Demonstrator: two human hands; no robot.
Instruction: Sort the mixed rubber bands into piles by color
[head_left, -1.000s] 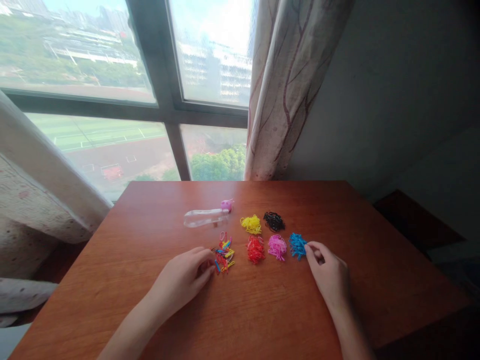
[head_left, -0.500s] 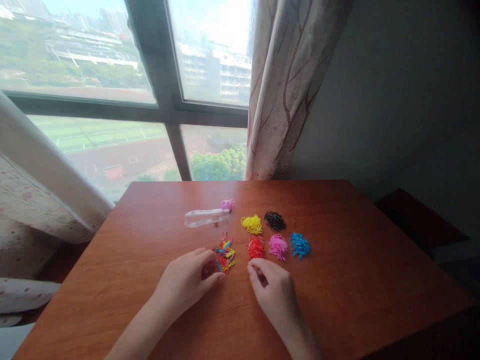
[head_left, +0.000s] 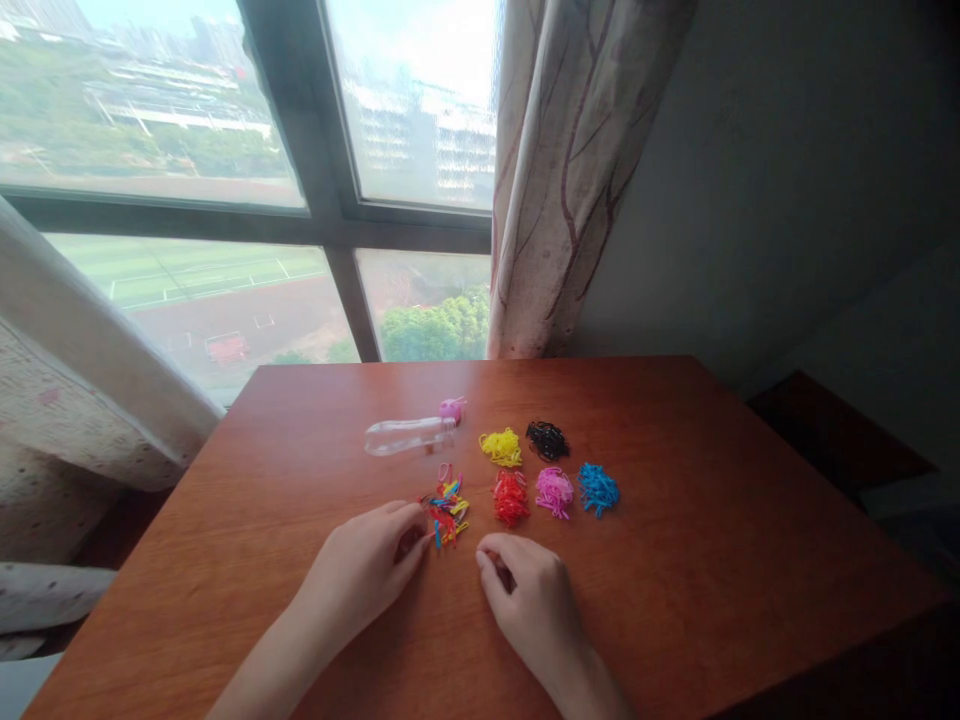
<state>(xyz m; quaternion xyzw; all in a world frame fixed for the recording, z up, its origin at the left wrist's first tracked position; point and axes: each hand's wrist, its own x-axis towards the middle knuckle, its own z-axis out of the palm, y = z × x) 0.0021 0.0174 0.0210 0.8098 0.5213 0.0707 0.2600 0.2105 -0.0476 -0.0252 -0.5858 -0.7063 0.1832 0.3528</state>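
Just below centre frame, a mixed pile of bands, longest up-frame, is neared closely from its left by the left hand, less closely from lower right by the right hand; fingers are narrowed, any hold cannot be told.

Mixed-colour bands lie loosely scattered beside the red heap.

- Daylight comes through the window, its upper panes washed out.
- Pale glare lies on the table near the window.
- The wall at right is dim.
- The view outside is hazy; outer edges look stretched.
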